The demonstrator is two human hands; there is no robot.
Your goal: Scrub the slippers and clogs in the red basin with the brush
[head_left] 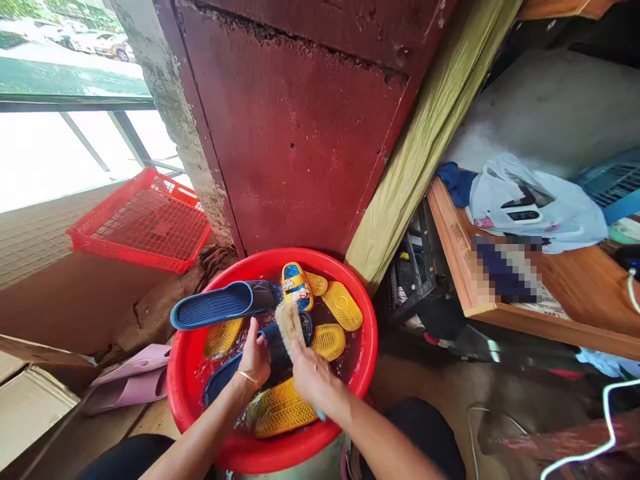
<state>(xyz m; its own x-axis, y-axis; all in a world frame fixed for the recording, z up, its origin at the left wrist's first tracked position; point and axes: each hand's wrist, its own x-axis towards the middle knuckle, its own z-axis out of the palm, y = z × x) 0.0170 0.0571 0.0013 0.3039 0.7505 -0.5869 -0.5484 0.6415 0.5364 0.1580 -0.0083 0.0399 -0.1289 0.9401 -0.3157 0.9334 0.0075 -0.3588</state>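
A red round basin (371,347) holds water and several slippers. My left hand (256,357) is closed on a dark blue slipper (225,380) low in the basin. In my right hand (311,373) is a brush with pale bristles (289,323), held over that slipper. Another blue slipper (213,308) lies across the basin's left rim. A small yellow and blue slipper (297,287) sits near the back. Yellow slippers rest soles up around them, among them one at the right (343,307) and one at the front (283,408).
Pink slippers (133,380) lie left of the basin, below a red plastic crate (150,223). A red door (295,147) stands behind. At the right, a wooden table (585,280) bears a white plastic bag (540,203). A white cable (609,413) hangs at the lower right.
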